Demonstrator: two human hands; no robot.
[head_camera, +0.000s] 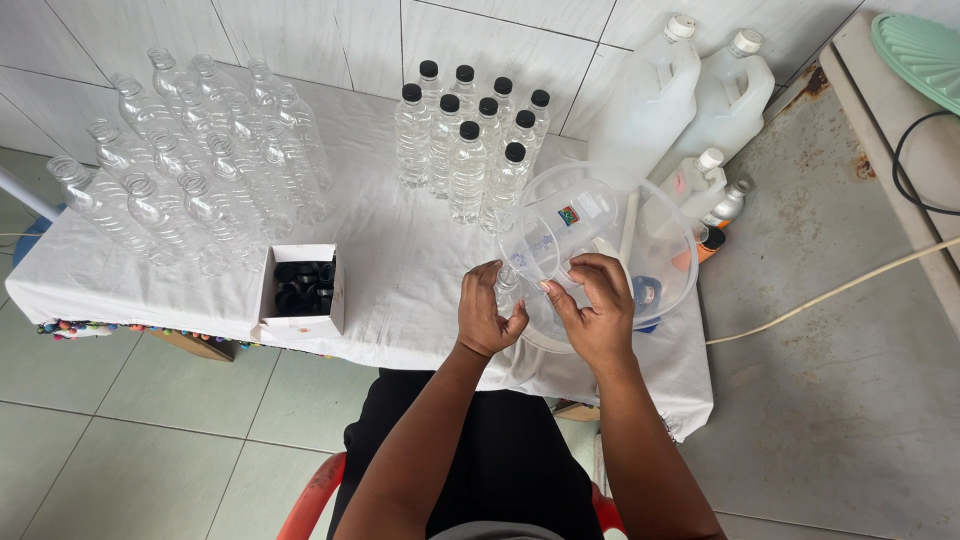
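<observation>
- Left hand (487, 312) curled around a small clear bottle (507, 285), holding it upright at the worktop's near edge; forearm reaches up from the lap
- Right hand (596, 305) grips the clear measuring jug (555, 235) by its near side, tilted toward the bottle, fingers bent over the rim
- The jug sits over a large clear bowl (672, 240), just right of the bottle
- Worktop (400, 270) is covered with a white cloth, set against a white tiled wall; pale green floor tiles below, a grey concrete floor to the right
- Far left: a cluster of uncapped clear bottles (190, 165), lying tilted
- Next, a small white box (300, 290) of black caps near the front edge
- Middle back: upright filled bottles with black caps (470, 140)
- Right back: two large white jugs (690, 95) with white caps, a smaller white container (695, 180) before them
- Far right: a pale cable (830, 290) across the concrete
</observation>
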